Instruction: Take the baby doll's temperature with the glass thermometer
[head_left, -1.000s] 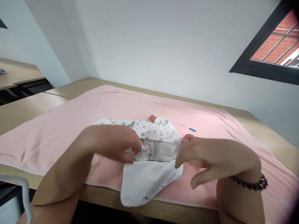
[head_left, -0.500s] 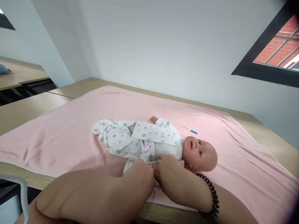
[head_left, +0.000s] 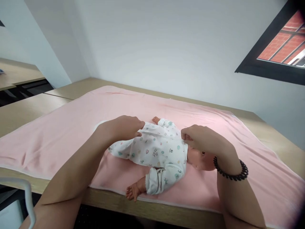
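A baby doll lies on its back, its head to the right and partly hidden by my right arm. It wears a white printed baby shirt, whose front panel now covers the chest, and matching trousers. My left hand is at the shirt's lower hem, thumb and fingers closed about the front edge. At the neckline, my right hand has its fingers curled on the other end of that edge. The doll's near hand pokes out of its sleeve over the table's front edge.
Beneath the doll spreads a pink blanket on a wooden table. Behind stands a white wall, with a dark-framed window at right. A pale curved bar is at lower left.
Both hands have moved apart and away from me, bringing the near shirt panel up over the doll's chest. The slim blue-handled stick beyond the head is now hidden behind my right hand.
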`<state>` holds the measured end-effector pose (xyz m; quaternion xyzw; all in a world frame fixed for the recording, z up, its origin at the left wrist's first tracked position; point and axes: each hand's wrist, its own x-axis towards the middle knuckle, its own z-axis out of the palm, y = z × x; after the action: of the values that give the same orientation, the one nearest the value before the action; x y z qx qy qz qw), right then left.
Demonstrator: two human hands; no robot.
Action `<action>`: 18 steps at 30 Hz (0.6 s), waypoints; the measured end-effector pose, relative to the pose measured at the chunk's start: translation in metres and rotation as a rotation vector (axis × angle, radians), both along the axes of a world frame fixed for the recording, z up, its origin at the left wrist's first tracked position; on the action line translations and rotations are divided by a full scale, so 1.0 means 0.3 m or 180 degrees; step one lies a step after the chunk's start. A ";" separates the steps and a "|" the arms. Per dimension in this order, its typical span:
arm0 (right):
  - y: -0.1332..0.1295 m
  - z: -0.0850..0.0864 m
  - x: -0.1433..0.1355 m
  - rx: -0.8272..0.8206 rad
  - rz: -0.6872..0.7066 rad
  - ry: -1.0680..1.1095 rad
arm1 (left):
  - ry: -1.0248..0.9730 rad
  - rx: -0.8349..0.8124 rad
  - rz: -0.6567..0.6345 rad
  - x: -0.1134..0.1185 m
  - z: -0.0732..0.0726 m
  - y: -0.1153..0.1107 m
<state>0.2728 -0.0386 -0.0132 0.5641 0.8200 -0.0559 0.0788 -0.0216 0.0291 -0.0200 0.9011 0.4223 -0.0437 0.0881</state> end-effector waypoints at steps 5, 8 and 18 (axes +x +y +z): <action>0.023 0.005 0.016 -0.0418 0.0074 0.0471 | -0.1159 -0.0334 -0.0723 0.135 -0.073 0.039; 0.013 0.020 0.013 -0.0668 0.0339 0.0714 | -0.1808 -0.0687 -0.1204 0.245 -0.155 0.032; 0.043 -0.020 -0.031 -0.0486 0.0279 0.0453 | -0.2352 -0.1150 -0.1347 0.339 -0.285 0.004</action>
<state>0.2634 -0.0257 -0.0191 0.5146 0.8408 -0.1546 0.0654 0.0802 0.0303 -0.1054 0.8929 0.1549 0.1904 0.3775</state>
